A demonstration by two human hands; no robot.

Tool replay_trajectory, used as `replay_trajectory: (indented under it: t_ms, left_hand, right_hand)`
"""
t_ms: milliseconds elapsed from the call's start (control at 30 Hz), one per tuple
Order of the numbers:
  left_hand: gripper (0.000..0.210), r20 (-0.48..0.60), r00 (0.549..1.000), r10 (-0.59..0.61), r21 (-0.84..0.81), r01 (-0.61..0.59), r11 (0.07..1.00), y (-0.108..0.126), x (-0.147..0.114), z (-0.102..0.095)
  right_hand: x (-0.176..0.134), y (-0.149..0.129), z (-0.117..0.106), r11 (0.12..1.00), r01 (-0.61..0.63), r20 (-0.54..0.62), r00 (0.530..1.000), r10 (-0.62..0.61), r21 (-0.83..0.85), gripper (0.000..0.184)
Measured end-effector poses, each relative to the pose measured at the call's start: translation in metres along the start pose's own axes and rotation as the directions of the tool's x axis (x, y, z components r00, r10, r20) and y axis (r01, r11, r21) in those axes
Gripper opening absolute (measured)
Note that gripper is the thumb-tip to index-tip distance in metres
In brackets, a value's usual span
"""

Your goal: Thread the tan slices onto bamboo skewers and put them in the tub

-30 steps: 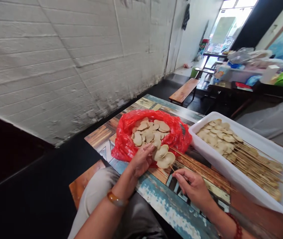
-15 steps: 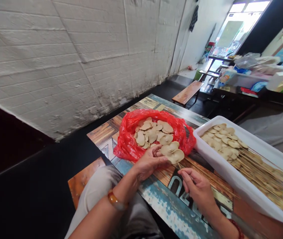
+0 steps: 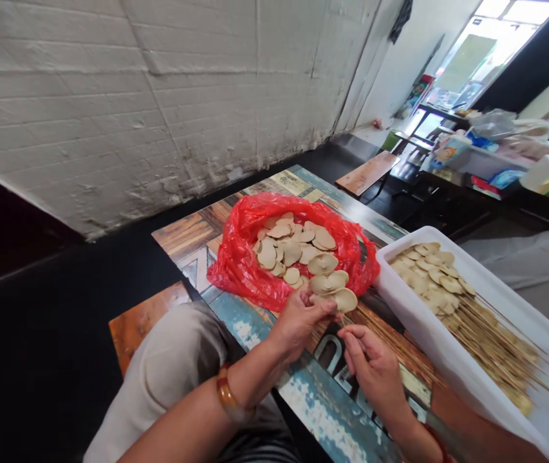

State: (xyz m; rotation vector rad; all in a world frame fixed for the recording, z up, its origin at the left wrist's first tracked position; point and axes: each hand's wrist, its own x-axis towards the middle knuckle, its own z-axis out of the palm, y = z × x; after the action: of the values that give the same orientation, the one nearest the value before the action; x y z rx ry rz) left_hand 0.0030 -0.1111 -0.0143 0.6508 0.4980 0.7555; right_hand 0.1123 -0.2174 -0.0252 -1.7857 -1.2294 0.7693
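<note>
Thin, pale beige round slices (image 3: 329, 283) are threaded on a thin wooden skewer, and both my hands are on it. My left hand (image 3: 306, 315) pinches the lower slices between thumb and fingers. Just to its right, my right hand (image 3: 373, 360) grips the skewer's stick end, most of which the fingers hide. Behind my left hand, an open red plastic bag (image 3: 245, 263) holds many loose slices (image 3: 291, 251). On the right, a white plastic tub (image 3: 409, 321) contains filled skewers (image 3: 491, 337), their sticks pointing toward the lower right.
The bag and tub stand on a patterned wooden table (image 3: 187, 231). Bare skewers (image 3: 400, 347) lie on it beside the tub. A wooden bench (image 3: 368, 173) is beyond, a stool (image 3: 143, 318) at the left. Another table with bags and boxes (image 3: 501, 148) stands at the back right.
My left hand has closed in on the lower slices, nearer my right hand, which keeps its grip on the stick. The view has shifted slightly.
</note>
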Motion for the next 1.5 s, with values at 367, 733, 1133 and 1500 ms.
replay_trajectory:
  t_ms: [367,733,1133,1500]
  left_hand:
    - [0.038,-0.031,0.989,0.144,-0.016,-0.144,0.989,-0.0001,0.0012,0.0006]
    - [0.049,-0.032,0.994,0.100,0.002,-0.100,0.995,-0.0020,-0.0012,0.0036]
    - [0.048,-0.027,0.995,0.092,-0.014,-0.093,0.996,-0.0020,-0.0024,0.0042]
    - [0.047,-0.014,0.995,0.096,0.005,-0.096,0.995,-0.0030,-0.0032,0.0052]
  right_hand:
    - [-0.0019,0.0069,-0.0016,0.979,0.085,0.038,0.996,-0.079,-0.185,0.025]
    - [-0.0049,0.0049,0.0032,0.936,0.204,0.012,0.978,-0.210,-0.287,0.027]
    - [-0.0045,0.0038,0.0049,0.921,0.221,0.000,0.973,-0.233,-0.320,0.027]
    - [-0.0044,0.0045,0.0065,0.934,0.199,-0.003,0.978,-0.209,-0.298,0.028]
